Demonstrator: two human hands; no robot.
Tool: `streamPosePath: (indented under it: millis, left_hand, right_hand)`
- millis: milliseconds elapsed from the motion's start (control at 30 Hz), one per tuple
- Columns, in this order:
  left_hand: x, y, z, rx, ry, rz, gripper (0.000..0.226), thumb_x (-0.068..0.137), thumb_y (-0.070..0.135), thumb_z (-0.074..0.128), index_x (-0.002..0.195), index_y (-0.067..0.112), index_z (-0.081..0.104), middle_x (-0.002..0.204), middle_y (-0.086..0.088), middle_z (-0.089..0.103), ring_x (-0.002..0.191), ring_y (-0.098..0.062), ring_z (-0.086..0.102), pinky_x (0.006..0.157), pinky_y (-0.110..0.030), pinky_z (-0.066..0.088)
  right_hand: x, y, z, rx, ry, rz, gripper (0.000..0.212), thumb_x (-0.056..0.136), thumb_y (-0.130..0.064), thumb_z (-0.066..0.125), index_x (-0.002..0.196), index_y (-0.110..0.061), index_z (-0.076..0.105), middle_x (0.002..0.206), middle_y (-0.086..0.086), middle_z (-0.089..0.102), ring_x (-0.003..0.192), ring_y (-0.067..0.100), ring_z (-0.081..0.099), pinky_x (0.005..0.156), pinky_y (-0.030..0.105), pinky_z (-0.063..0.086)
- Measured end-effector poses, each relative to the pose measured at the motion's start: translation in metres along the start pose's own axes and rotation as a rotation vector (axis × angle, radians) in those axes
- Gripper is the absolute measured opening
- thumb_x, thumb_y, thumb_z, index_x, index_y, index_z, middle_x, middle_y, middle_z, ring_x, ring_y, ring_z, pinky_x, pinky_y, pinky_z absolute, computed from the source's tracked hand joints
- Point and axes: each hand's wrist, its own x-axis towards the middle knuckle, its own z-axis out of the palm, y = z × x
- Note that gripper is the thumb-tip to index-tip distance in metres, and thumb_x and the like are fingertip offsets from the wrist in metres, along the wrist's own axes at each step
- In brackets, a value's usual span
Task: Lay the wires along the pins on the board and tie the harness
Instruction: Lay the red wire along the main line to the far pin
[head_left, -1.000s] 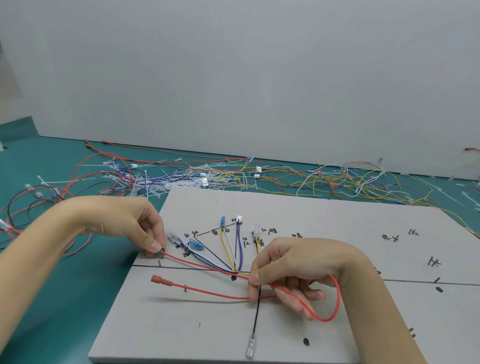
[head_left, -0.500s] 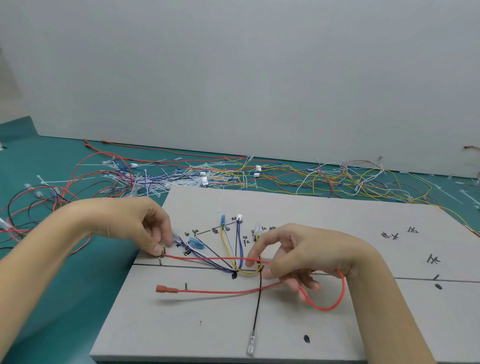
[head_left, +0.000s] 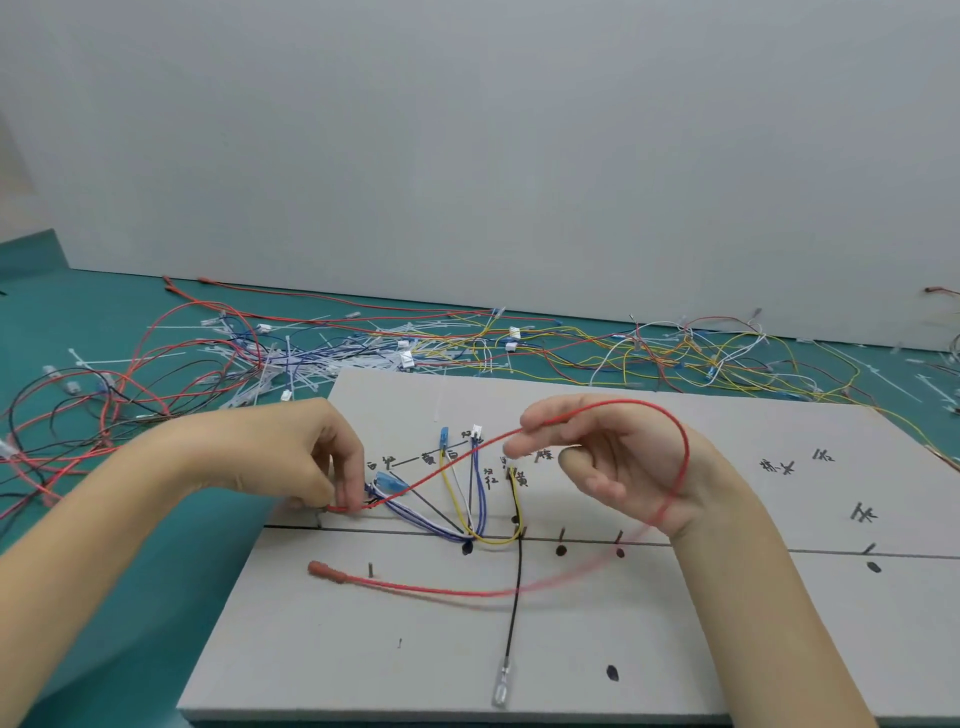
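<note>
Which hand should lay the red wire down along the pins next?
Right. The right hand holds the red wire raised in a loop above the pins on the board. The left hand pinches the wire's end near the board's left edge, anchoring it.

One grey board (head_left: 675, 649) carries one red wire (head_left: 415, 587), one yellow wire (head_left: 447, 483), one black wire (head_left: 514, 613); two hands (head_left: 291, 457) work over the board.
</note>
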Motion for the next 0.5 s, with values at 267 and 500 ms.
streamPosePath:
  millis: [267,500]
  left_hand:
    - [0.0,0.0,0.001,0.04,0.017,-0.041,0.034,0.057,0.024,0.05,0.072,0.04,0.075,0.074,-0.002,0.071,0.061,-0.012,0.055,0.062,-0.03,0.043]
    - [-0.001,0.0,0.0,0.012,-0.012,-0.066,0.033,0.058,0.023,0.05,0.073,0.04,0.075,0.067,0.001,0.07,0.056,-0.007,0.054,0.059,-0.026,0.039]
  right_hand:
    - [0.004,0.003,-0.002,0.013,0.04,-0.002,0.028,0.088,-0.04,0.064,0.106,-0.022,0.075,0.115,0.006,0.071,0.071,0.012,0.071,0.048,0.016,0.049]
    - [0.012,0.002,-0.006,0.128,0.311,-0.01,0.046,0.081,-0.052,0.057,0.094,-0.014,0.078,0.07,0.002,0.068,0.044,0.011,0.054,0.039,0.018,0.042]
